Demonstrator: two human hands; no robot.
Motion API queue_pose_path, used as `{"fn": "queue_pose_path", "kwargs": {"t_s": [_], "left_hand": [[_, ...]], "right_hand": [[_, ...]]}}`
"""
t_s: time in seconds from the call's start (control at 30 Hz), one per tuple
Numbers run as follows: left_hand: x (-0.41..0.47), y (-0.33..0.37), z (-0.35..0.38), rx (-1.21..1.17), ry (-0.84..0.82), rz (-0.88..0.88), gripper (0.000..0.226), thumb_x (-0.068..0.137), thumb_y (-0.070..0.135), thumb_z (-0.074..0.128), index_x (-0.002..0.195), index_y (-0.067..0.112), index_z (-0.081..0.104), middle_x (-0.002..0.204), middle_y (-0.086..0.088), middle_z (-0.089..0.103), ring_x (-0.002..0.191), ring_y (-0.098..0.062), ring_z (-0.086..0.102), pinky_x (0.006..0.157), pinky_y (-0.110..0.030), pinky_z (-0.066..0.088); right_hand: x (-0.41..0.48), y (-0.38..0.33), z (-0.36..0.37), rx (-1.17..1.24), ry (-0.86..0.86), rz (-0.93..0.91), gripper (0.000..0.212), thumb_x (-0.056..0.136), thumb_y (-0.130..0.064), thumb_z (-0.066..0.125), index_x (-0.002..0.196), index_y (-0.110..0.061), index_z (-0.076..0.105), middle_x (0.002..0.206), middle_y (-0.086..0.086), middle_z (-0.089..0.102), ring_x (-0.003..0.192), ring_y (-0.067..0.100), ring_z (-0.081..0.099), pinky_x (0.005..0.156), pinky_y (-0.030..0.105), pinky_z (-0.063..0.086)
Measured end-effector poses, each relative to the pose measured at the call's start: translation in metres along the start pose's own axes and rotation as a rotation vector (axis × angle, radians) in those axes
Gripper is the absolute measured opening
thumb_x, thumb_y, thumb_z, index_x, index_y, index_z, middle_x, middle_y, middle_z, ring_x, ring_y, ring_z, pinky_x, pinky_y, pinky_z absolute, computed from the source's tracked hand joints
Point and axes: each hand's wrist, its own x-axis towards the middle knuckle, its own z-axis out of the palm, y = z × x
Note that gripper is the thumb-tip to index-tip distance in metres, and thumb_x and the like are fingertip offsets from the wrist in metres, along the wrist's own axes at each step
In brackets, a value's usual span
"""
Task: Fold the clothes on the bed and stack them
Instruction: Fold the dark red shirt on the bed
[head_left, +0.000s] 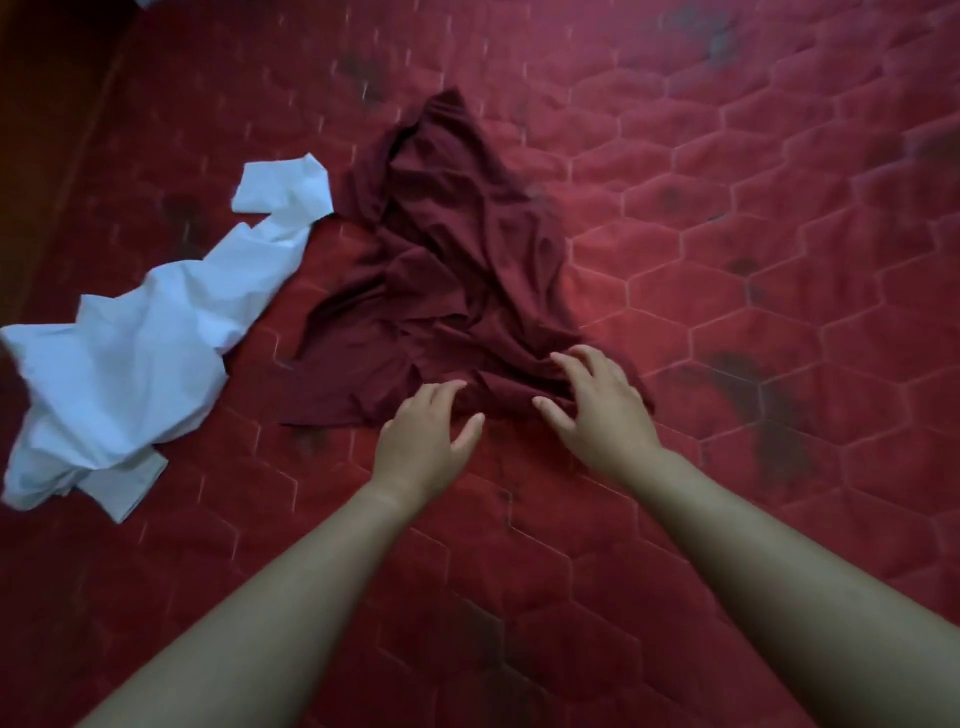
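maroon garment: type unclear | right hand: contact blurred

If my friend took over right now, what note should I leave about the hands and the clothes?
Left hand: open, at the near edge of the maroon garment.
Right hand: open, fingers spread over that same edge.
White garment: crumpled on the bed, left of the maroon one, with no hand on it.
Done: nothing folded or stacked.
Left: fold both, then stack them.
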Motion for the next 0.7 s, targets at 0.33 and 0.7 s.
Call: {"fn": "queue_pose_path", "kwargs": {"t_s": [0.33, 0.7], "left_hand": [[0.070, -0.083, 0.058, -0.077, -0.041, -0.157, 0.056, 0.087, 0.038, 0.059, 0.138, 0.026, 0.040, 0.144, -0.001, 0.034, 0.130, -0.025, 0.033, 0.105, -0.046, 0.035], [0.029, -0.047, 0.079, -0.397, 0.052, -0.073, 0.017, 0.076, 0.010, 0.067, 0.087, 0.023, 0.067, 0.085, 0.004, 0.063, 0.081, -0.014, 0.060, 0.072, -0.025, 0.044]], "right_hand": [[0.079, -0.001, 0.091, -0.158, -0.202, -0.045, 0.076, 0.080, -0.052, 0.062, 0.142, -0.046, 0.020, 0.154, -0.005, 0.013, 0.139, 0.028, 0.013, 0.104, 0.057, 0.027], [0.004, 0.066, 0.063, 0.172, 0.136, -0.081, 0.017, 0.073, 0.002, 0.070, 0.085, -0.009, 0.069, 0.084, 0.003, 0.066, 0.077, 0.021, 0.062, 0.072, 0.019, 0.040]]}}
